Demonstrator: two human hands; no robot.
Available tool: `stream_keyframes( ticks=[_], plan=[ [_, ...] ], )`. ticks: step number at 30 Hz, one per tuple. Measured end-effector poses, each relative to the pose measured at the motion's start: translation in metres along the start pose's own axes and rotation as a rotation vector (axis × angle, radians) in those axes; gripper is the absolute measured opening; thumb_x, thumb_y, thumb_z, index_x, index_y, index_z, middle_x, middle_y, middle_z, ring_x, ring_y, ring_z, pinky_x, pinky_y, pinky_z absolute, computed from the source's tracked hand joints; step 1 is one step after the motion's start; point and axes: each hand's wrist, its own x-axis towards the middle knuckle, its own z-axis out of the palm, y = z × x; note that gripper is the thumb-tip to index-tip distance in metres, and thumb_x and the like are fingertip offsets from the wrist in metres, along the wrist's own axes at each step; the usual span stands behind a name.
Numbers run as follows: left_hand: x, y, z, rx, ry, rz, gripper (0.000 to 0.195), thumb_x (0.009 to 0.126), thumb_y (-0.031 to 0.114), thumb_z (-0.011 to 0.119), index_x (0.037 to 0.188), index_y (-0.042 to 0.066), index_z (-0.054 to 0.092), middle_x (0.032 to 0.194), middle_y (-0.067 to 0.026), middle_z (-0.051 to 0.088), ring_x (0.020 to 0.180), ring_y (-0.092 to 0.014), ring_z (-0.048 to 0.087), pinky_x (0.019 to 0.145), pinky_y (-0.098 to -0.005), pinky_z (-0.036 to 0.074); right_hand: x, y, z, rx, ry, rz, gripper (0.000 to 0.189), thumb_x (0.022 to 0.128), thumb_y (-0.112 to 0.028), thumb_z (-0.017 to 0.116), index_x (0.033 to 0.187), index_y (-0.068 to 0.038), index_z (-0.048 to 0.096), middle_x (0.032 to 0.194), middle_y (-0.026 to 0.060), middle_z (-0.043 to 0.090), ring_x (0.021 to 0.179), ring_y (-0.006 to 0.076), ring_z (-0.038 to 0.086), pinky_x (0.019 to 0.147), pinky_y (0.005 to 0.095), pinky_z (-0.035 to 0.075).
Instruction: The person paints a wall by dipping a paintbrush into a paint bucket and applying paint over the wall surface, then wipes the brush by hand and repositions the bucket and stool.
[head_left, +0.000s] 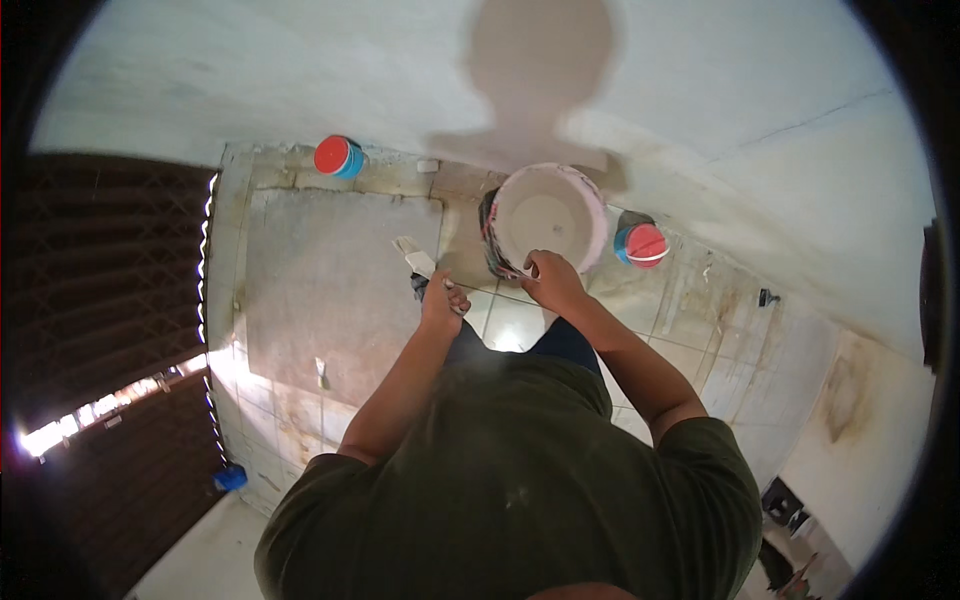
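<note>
My left hand (444, 301) is closed around the handle of a flat paintbrush (417, 256), its pale bristles pointing up and away to the left. In front of me stands a large round bucket (592, 196) with a pinkish rim and a patterned dark outer side. Its inside looks pale beige, with a small dark mark near the bottom. My right hand (553, 283) is at the bucket's near rim, fingers curled over it and seeming to grip it. The fingertips there are partly hidden.
Small blue pails with red lids stand by the wall, one at left (339, 157) and one right of the bucket (641, 245). A grey sheet (330, 262) covers floor tiles; another brush (321, 373) lies on it. A dark slatted shutter (105, 255) borders the left.
</note>
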Motion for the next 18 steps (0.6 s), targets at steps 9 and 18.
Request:
stream_keyframes(
  ticks=[9, 18],
  plan=[
    [0.019, 0.092, 0.037, 0.345, -0.135, 0.133, 0.02, 0.084, 0.016, 0.056, 0.076, 0.013, 0.038, 0.058, 0.0033, 0.033, 0.048, -0.009, 0.033, 0.046, -0.0272, 0.031, 0.086, 0.009, 0.121, -0.451, 0.153, 0.159, 0.022, 0.077, -0.023, 0.061, 0.086, -0.003, 0.059, 0.083, 0.0134, 0.059, 0.086, 0.0308, 0.059, 0.073, 0.0433, 0.047],
    [0.026, 0.043, 0.034, 0.386, -0.114, 0.198, 0.017, 0.085, 0.012, 0.053, 0.075, 0.013, 0.04, 0.058, 0.0036, 0.033, 0.046, -0.009, 0.034, 0.045, -0.0266, 0.031, 0.049, -0.001, 0.003, -0.002, 0.567, 0.299, 0.022, 0.085, -0.02, 0.05, 0.094, 0.0, 0.05, 0.071, 0.0248, 0.06, 0.064, 0.0466, 0.057, 0.065, 0.0557, 0.043]
  ],
)
